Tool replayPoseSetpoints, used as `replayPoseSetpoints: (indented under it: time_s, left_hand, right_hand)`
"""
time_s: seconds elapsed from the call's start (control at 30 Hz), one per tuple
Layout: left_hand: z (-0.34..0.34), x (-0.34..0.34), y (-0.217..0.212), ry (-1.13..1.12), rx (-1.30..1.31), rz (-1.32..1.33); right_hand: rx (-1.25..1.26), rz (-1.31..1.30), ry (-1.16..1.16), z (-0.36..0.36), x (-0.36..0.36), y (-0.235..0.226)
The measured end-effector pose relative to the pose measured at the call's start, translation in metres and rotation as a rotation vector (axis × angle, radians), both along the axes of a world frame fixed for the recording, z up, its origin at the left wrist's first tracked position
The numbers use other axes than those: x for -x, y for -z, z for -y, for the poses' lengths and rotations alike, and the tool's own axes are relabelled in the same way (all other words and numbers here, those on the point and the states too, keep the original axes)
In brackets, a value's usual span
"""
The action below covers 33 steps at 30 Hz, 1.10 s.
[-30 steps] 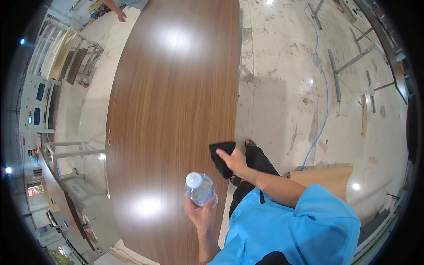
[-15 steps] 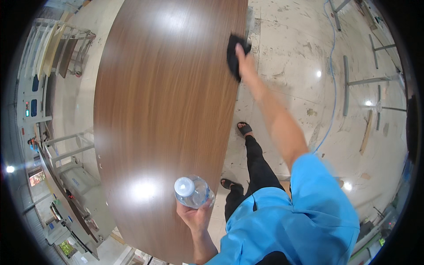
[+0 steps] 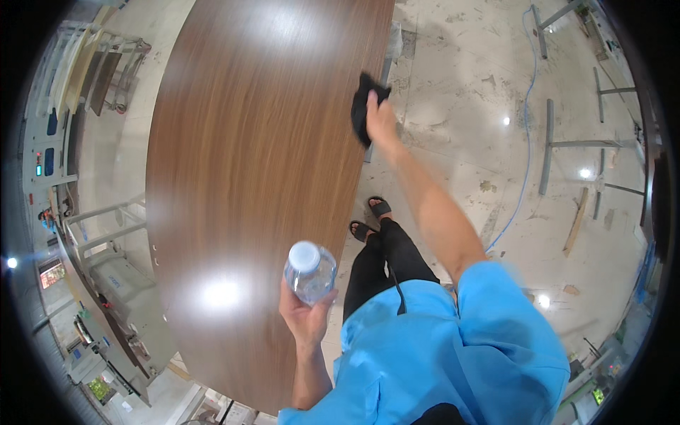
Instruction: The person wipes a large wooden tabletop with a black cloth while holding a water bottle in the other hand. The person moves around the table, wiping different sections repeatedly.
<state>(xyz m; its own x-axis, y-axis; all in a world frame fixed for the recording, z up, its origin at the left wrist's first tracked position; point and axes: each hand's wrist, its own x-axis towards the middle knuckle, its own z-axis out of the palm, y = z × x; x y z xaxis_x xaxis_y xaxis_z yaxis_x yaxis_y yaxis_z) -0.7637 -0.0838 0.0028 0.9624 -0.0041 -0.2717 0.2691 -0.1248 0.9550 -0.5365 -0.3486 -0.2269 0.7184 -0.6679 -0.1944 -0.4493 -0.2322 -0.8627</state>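
A long brown wood-grain board [image 3: 248,142] with curved sides stretches out to my left. My left hand [image 3: 306,320] is wrapped round a clear plastic bottle [image 3: 315,280] with a white cap, held upright above the near part of the board. At the board's right edge, farther off, my right hand [image 3: 381,124] grips a black cloth [image 3: 360,113]. The cloth lies over the edge; the hand is slightly blurred, its thumb along the cloth and its other fingers hidden.
A thin blue hose [image 3: 525,134] runs across the pale, marked floor at the right. Grey metal frames [image 3: 549,145] and a wooden strip [image 3: 577,219] lie beyond it. At the left stand a trolley with boards [image 3: 106,81] and a grey metal frame [image 3: 106,227].
My right hand has come nearer and a little left along the edge with the cloth. The left hand and bottle have moved slightly farther away. My feet have come closer together.
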Motion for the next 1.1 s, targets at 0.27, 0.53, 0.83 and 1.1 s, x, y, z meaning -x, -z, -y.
replayPoseSetpoints:
  time_s: [0.27, 0.53, 0.83, 1.1]
  left_hand:
    - [0.014, -0.059, 0.013, 0.105, -0.059, 0.013]
    - [0.027, -0.126, 0.037, 0.387, -0.761, 0.295]
    - [0.058, -0.174, 0.056, 0.515, -1.036, 0.273]
    - [0.079, -0.197, 0.062, 0.552, -1.091, 0.293]
  right_hand:
    - [-0.158, 0.112, -0.305, -0.079, 0.130, -0.011]
    - [0.347, 0.109, 0.140, 0.128, -0.016, -0.020]
    - [-0.353, 0.082, 0.284, 0.212, 0.102, -0.013]
    - [-0.396, 0.001, 0.218, 0.188, 0.111, -0.002]
